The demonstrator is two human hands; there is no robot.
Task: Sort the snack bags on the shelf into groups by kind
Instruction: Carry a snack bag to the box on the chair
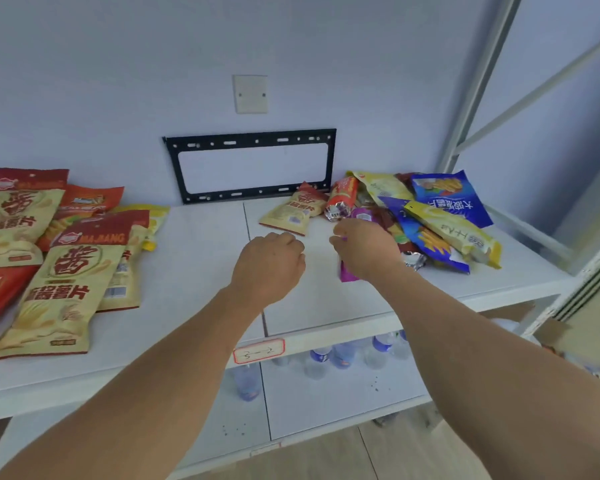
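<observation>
On the white shelf board point(194, 271), seen from the head camera, the sorting looks partly done. At nine o'clock lies a loose group of cream-and-red potato-chip bags point(58, 292), overlapping orange-red ones, apparently gathered there as kinds already set apart. At two o'clock sits the unsorted heap of mixed foil bags point(426, 216): blue, yellow, orange and one stray cream-and-red bag at its near-left edge.

Right hand point(364, 251), at the heap's near edge, pinches a small purple foil snack packet point(347, 273), which hangs below the palm, likely just lifted clear so its kind can be read. Left hand point(271, 265) hovers just beside it at centre, fingers curled under and holding nothing I can see, probably ready to take the stray chip bag.

Water bottles point(343, 355) stand on the lower shelf at five o'clock.
</observation>
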